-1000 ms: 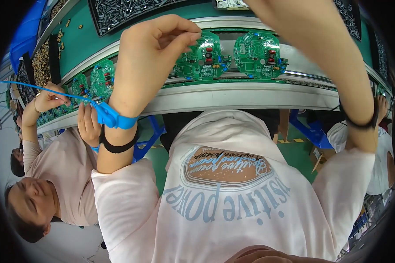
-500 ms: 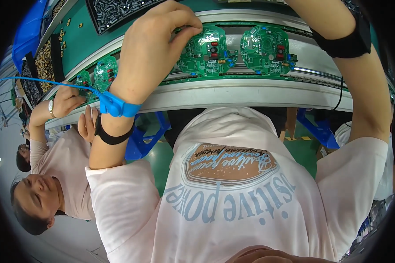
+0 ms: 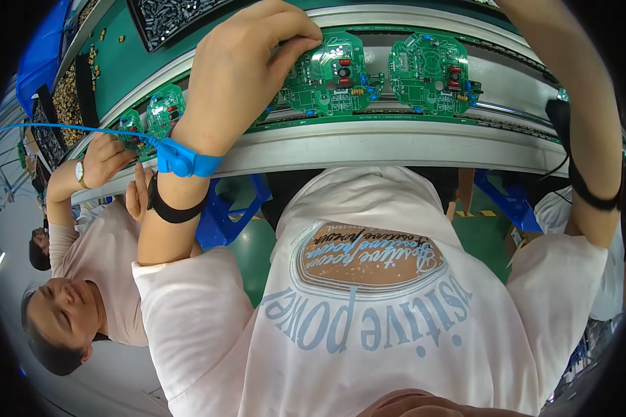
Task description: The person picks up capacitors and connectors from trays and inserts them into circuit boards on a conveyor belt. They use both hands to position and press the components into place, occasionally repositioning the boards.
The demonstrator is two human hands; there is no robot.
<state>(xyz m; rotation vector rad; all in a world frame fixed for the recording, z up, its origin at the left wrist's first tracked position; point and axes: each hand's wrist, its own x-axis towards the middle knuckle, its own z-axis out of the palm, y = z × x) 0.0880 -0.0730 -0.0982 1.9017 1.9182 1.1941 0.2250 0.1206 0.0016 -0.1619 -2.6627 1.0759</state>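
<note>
My left hand [image 3: 247, 66] reaches over the conveyor, thumb and forefinger pinched together at the upper left edge of a green circuit board [image 3: 327, 76]. Whatever lies between those fingertips is too small or hidden to make out. That board carries red and black components, blue ones at its right edge, and a striped part. A similar circuit board [image 3: 431, 73] sits just to its right. My right forearm [image 3: 584, 104] rises past the upper edge of the picture, so the hand itself is out of sight. A blue wrist strap [image 3: 191, 161] with a cord circles my left wrist.
A black tray [image 3: 148, 28] of small dark parts stands beyond the rail [image 3: 396, 146]. More boards [image 3: 165, 111] lie to the left, where a co-worker's hand [image 3: 108, 161] works. Piles of small yellow parts [image 3: 67, 97] and a blue bin [image 3: 42, 52] are farther left.
My right arm has reached farther out, carrying its black band lower in the picture. The boards appear slightly farther right. My left hand keeps its pinch in almost the same place.
</note>
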